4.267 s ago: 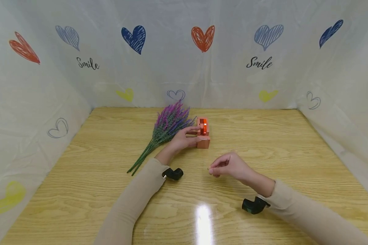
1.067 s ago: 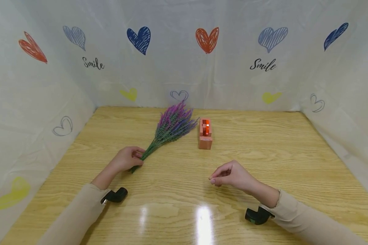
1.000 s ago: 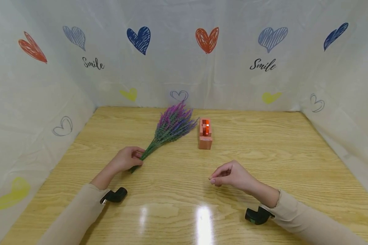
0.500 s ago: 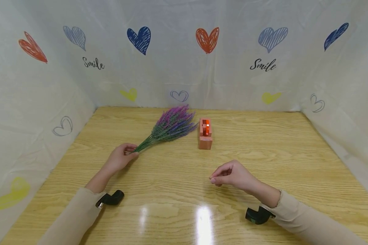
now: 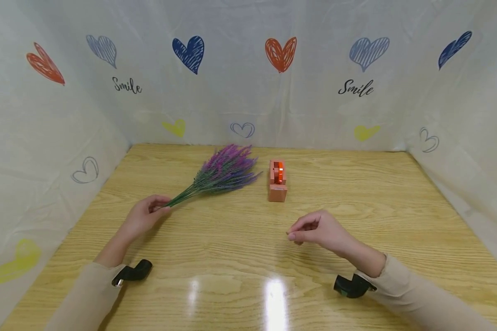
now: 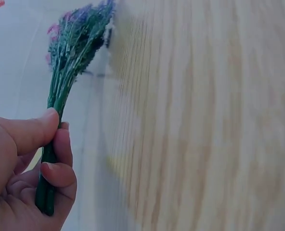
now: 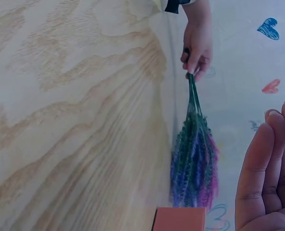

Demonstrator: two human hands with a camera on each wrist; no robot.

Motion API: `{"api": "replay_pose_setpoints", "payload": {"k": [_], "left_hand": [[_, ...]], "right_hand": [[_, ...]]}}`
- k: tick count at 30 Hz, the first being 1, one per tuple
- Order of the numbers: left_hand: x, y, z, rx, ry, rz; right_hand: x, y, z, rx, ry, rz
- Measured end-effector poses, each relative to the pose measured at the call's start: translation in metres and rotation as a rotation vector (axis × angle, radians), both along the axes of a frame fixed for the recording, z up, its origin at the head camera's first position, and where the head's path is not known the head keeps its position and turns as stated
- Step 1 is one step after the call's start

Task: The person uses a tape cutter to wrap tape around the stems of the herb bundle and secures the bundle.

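Note:
My left hand (image 5: 146, 215) grips a bunch of artificial lavender (image 5: 223, 171) by the ends of its green stems. In the left wrist view the thumb and curled fingers wrap the stems (image 6: 60, 91), with the cut ends showing below. Purple and blue flower heads point away toward the table's back middle. On the right, my right hand (image 5: 322, 232) hovers over the table, thumb and forefinger pinching a tiny piece, seemingly clear tape (image 5: 287, 233). The right wrist view shows its fingers (image 7: 258, 168) at the edge. A pink tape dispenser (image 5: 277, 194) with an orange-red roll stands right of the flowers.
The wood-grain table (image 5: 356, 184) is bounded at back and sides by a pale curtain (image 5: 232, 92) printed with hearts and "Smile". Black wrist cameras (image 5: 132, 272) sit on both beige sleeves.
My left hand first left the tape dispenser, then took the lavender by its stems and drew it leftward, raising the stem end. My right hand stayed pinched, shifting slightly.

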State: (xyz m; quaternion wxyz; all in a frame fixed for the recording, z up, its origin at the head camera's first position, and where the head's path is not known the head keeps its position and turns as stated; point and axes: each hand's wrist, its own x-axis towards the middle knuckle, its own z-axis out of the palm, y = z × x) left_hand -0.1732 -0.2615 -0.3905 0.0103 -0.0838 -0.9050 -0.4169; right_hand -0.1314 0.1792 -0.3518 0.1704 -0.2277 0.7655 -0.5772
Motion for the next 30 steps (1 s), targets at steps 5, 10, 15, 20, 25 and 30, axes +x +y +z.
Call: {"api": "replay_pose_setpoints", "payload": {"k": [5,10,15,20,25,30], "left_hand": [[0.006,-0.013,0.001,-0.005,0.005,-0.012],[0.013,-0.023,0.003,-0.021,-0.014,-0.044],[0.018,-0.032,0.002,-0.010,-0.006,-0.111],[0.020,-0.036,0.001,0.031,-0.050,-0.180],[0.021,-0.034,0.004,0.053,-0.082,-0.244],[0.023,-0.030,0.006,0.067,-0.091,-0.340]], "right_hand": [[-0.001,0.003,0.006,0.011,0.008,-0.024],[-0.002,0.003,0.015,0.017,0.008,-0.059],[-0.003,0.003,0.025,0.009,0.006,-0.084],[-0.006,0.004,0.032,-0.014,0.007,-0.096],[-0.009,0.003,0.038,-0.038,0.024,-0.098],[-0.013,0.003,0.045,-0.034,0.048,-0.107]]}}
